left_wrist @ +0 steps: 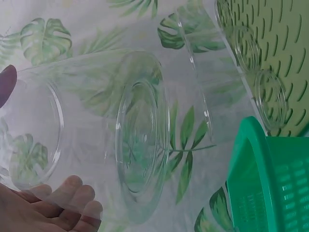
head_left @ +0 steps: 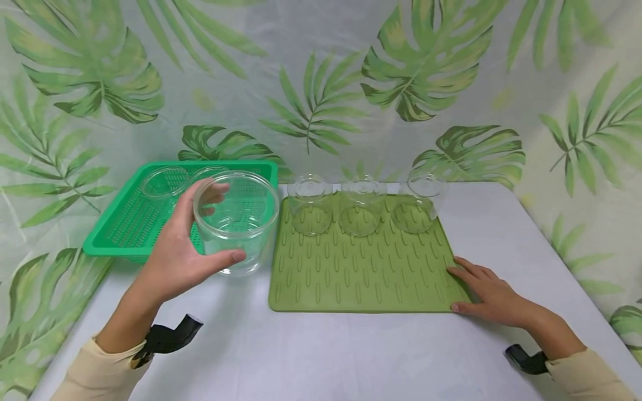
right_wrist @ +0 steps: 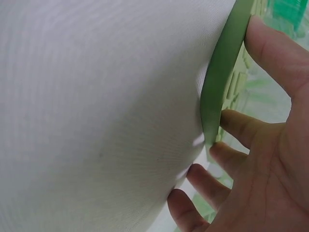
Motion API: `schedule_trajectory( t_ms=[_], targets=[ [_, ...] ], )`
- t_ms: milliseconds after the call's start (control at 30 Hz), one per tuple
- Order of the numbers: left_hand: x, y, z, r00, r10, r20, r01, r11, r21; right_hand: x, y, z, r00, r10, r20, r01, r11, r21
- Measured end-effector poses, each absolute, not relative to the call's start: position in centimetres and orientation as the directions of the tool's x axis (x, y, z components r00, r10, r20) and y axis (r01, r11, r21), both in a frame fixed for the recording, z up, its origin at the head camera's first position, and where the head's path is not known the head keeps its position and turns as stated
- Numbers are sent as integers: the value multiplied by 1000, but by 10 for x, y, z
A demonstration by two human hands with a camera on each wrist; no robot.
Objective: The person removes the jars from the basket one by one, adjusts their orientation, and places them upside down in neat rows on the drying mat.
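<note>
My left hand [head_left: 173, 248] grips a clear cup [head_left: 241, 239] around its side, thumb in front and fingers behind, at the front right of the green basket. In the left wrist view the fingertips [left_wrist: 79, 198] show against the cup's clear wall, with its round base turned away from the hand. Spread along the right edge of the green drying mat [head_left: 361, 278], my right hand [head_left: 494, 295] rests with thumb and fingertips touching the mat and the table beside it. In the right wrist view its thumb lies on the mat's edge [right_wrist: 215, 92].
Three clear cups [head_left: 311, 220] stand in a row along the mat's back edge. The green basket [head_left: 107, 236] at the left contains more clear cups [head_left: 163, 181]. White cloth [head_left: 321, 356] covers the table, and a leaf-patterned curtain [head_left: 321, 33] hangs behind.
</note>
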State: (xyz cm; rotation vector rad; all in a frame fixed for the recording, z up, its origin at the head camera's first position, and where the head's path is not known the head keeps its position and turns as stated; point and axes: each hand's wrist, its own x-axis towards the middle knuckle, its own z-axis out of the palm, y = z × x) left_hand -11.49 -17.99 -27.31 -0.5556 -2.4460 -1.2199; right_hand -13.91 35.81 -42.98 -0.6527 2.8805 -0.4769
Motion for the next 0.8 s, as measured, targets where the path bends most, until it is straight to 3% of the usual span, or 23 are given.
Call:
schedule_trajectory(
  t_ms=[333,633,800],
  targets=[
    [-121,-170,-275,-870,182,458,475,556,682,-139,357,-428,-894,-441,-82,-391,855,-339],
    [-134,-122,-289,-840,263,474,539,492,683,-139,358,-427,-894,-438,-91,-384,857,-344],
    [-134,-100,-302,-859,291,422,512,498,700,-140,357,-427,-893,-440,-96,-383,854,-352]
  ],
)
